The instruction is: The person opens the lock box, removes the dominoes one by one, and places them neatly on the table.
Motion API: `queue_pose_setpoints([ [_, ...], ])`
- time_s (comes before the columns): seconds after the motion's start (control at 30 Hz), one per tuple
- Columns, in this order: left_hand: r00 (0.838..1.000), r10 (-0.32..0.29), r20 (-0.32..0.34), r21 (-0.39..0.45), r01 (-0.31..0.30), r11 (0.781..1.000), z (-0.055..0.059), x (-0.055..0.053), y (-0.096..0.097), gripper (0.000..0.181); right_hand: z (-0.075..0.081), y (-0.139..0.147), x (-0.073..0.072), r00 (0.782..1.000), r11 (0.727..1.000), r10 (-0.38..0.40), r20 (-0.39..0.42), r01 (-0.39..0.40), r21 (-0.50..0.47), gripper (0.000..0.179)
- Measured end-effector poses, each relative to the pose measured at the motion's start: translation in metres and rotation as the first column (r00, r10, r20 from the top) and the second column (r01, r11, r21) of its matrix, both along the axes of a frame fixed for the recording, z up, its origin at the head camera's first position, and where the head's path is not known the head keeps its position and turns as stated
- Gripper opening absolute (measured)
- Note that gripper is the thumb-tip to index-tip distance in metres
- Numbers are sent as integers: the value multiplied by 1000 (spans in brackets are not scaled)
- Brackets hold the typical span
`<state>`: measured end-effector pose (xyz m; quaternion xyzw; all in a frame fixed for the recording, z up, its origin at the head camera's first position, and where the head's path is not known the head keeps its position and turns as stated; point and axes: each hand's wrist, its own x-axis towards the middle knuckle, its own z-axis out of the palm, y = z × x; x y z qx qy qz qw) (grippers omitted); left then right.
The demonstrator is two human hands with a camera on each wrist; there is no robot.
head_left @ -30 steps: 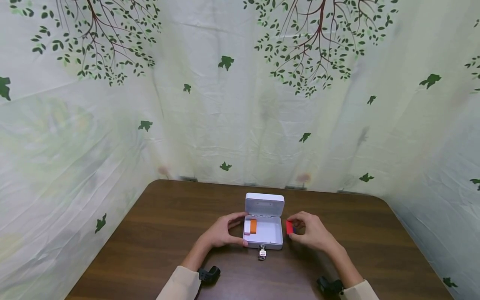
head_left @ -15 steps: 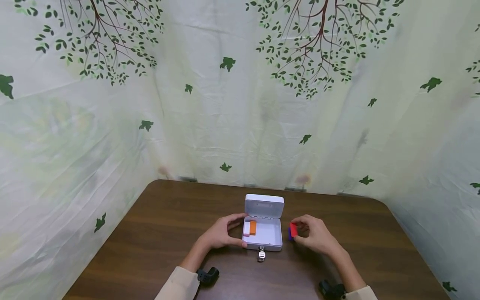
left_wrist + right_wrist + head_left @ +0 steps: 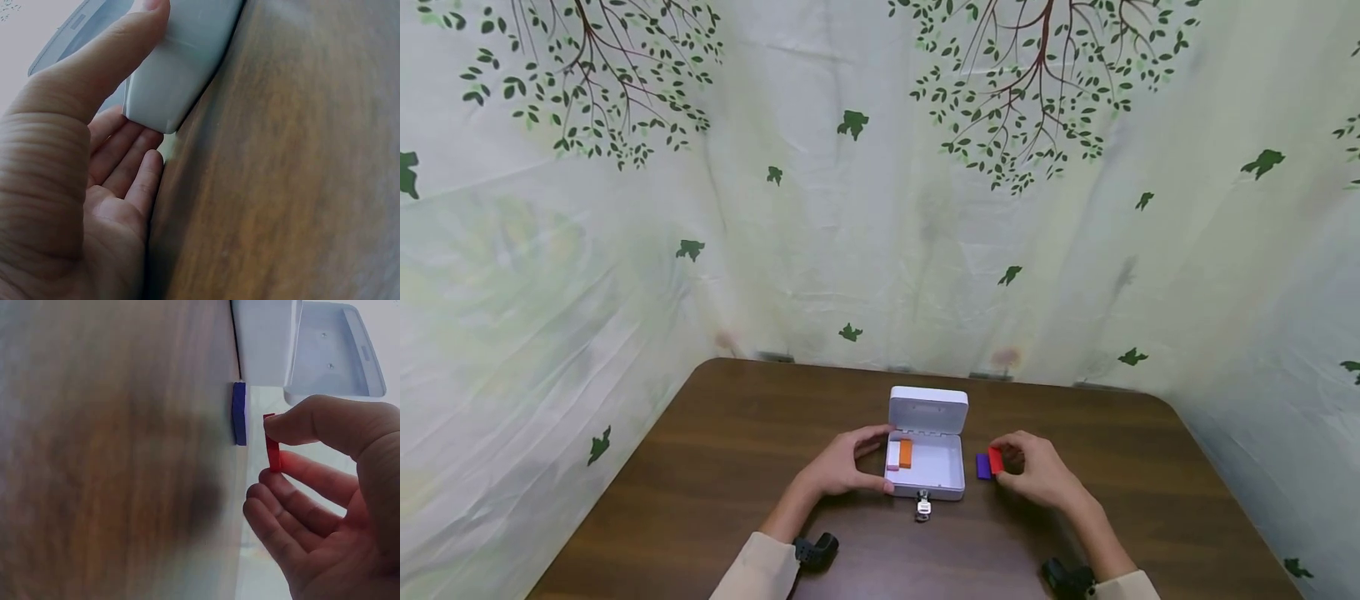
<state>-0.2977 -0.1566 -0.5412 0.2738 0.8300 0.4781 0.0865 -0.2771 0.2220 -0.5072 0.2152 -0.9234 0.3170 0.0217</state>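
Right fingers (image 3: 314,476) pinching red block (image 3: 273,453), blue block (image 3: 982,467) apart from box edge (image 3: 962,469)

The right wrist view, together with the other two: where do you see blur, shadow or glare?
Right wrist view: brown wooden table blurred, with a soft dark patch, probably shadow; red flat block, pinched by the right hand, looks sharper. Left wrist view: table grain soft, dark shadow beside the left hand. Head view: pale sheen on the table's near middle.
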Motion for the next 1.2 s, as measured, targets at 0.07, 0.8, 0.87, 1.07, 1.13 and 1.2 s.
queue_pose_setpoints([
  [0.07,1000,-2,-9,-4,2,1000,1,-1,1,93,0,2,0,1000,1000,-2,-1,2,12,35],
  [0.8,1000,-1,-9,-23,1,1000,3,0,1,92,-4,4,-1,999,998,-42,12,41,54,37],
  [0.87,1000,-7,-14,-21,6,1000,3,0,0,92,-6,5,-2,999,998,-42,9,41,56,37],
  [1.07,1000,-13,-6,-12,13,1000,2,1,1,90,-9,7,-2,999,997,-37,4,37,68,37],
  [1.13,1000,-10,-4,-10,10,1000,2,1,1,90,-9,7,-1,999,997,-35,6,35,63,36],
  [1.2,1000,-8,-6,-10,8,1000,2,2,1,90,-9,7,-1,1000,998,-25,0,25,62,36],
])
